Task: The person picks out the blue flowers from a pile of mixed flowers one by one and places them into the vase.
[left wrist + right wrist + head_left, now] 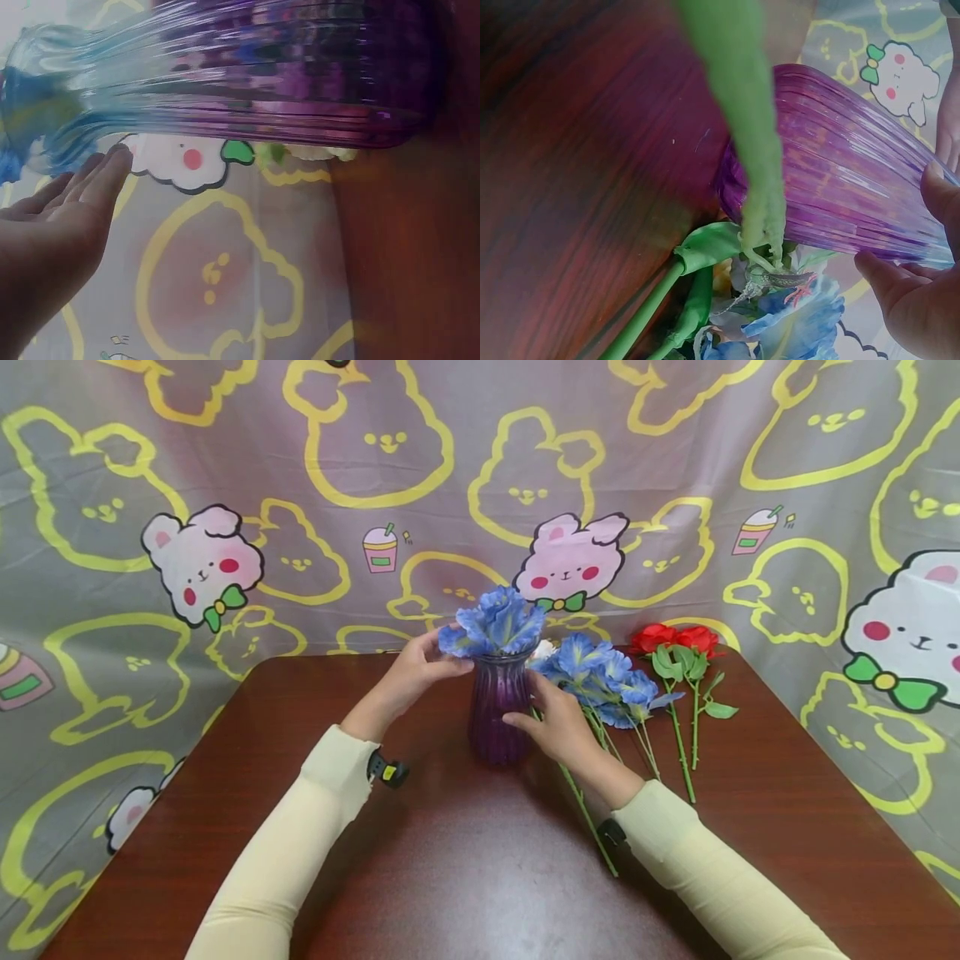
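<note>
A ribbed purple glass vase stands upright on the table, its upper part fading to clear blue in the left wrist view. Ruffled blue artificial flowers fill its mouth. My left hand is beside the rim and the lowest petals, and in the left wrist view its fingers are nearly straight next to the vase's neck. My right hand holds the vase from the right, thumb across the front and fingers on the far side. Contact between the left fingers and the petals is hard to tell.
More blue artificial flowers lie right of the vase. Farther right are red artificial roses with green stems. A loose long green stem runs toward the front beneath my right forearm. A patterned curtain hangs behind the brown table.
</note>
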Available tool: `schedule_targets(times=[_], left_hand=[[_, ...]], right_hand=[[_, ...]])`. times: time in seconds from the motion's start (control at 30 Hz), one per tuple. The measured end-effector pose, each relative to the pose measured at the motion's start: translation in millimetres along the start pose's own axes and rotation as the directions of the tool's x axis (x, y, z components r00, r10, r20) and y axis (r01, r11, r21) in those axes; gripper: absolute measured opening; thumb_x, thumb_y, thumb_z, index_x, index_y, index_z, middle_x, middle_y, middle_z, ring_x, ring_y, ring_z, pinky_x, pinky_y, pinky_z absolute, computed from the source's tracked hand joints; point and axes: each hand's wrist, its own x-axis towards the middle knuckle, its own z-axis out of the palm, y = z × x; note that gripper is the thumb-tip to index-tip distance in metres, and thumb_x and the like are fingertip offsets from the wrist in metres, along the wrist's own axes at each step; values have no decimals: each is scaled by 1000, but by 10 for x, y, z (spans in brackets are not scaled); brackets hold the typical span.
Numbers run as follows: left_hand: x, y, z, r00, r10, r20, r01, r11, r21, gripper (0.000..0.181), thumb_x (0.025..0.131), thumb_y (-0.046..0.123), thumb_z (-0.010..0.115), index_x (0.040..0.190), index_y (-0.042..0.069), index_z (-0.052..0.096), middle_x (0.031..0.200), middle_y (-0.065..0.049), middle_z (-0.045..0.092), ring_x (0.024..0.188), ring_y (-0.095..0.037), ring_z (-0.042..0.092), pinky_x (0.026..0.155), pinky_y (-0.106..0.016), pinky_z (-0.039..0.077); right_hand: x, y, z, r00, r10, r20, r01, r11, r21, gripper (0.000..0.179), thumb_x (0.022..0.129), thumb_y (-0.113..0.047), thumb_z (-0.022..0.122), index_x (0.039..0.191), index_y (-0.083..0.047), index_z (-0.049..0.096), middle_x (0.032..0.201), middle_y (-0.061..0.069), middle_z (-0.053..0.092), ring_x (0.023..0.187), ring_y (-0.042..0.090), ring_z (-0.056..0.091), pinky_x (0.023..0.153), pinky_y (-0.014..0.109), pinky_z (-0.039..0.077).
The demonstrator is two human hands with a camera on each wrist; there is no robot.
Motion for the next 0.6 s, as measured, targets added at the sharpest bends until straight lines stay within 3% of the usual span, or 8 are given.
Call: schedule_targets(times=[0.1, 0.2, 0.4, 0.6], left_hand=[[-4, -101, 45, 999, 23, 25, -23, 1000, -5, 67, 85, -6, 65, 146, -2, 37, 141, -22, 48, 126, -31, 50, 99, -39, 47], [-4, -222, 103, 1000, 28, 10, -28, 999, 41, 73, 83, -7, 68, 147, 1, 35, 142, -21, 46, 127, -34, 49, 100, -40, 46], [-2, -434, 208, 998, 34, -51, -27, 989, 143, 64, 81, -5, 74, 138, -4, 45, 127, -24, 58, 117, -35, 56, 101, -43, 44], [-17, -444, 283, 998, 48, -37, -42, 990, 135, 64, 81, -6, 74, 138, -7, 44, 125, -26, 58, 117, -36, 56, 102, -47, 43]], right_hand=[[-1, -1, 1, 1000, -5, -3, 5, 1000, -5, 76, 84, -23, 79, 142, 5, 40, 134, 26, 52, 112, 36, 61, 90, 43, 52], [0, -4, 2, 1000, -11, -9, 11, 1000, 1, 75, 83, -22, 79, 142, 5, 41, 133, 25, 53, 111, 36, 61, 90, 44, 52], [-6, -6, 6, 1000, -16, -12, 16, 1000, 2, 75, 83, -21, 79, 142, 7, 41, 135, 26, 52, 113, 37, 59, 89, 44, 52], [-3, -8, 1, 1000, -21, -15, 21, 1000, 7, 72, 84, -20, 78, 141, 5, 42, 135, 25, 52, 114, 35, 59, 90, 42, 52]])
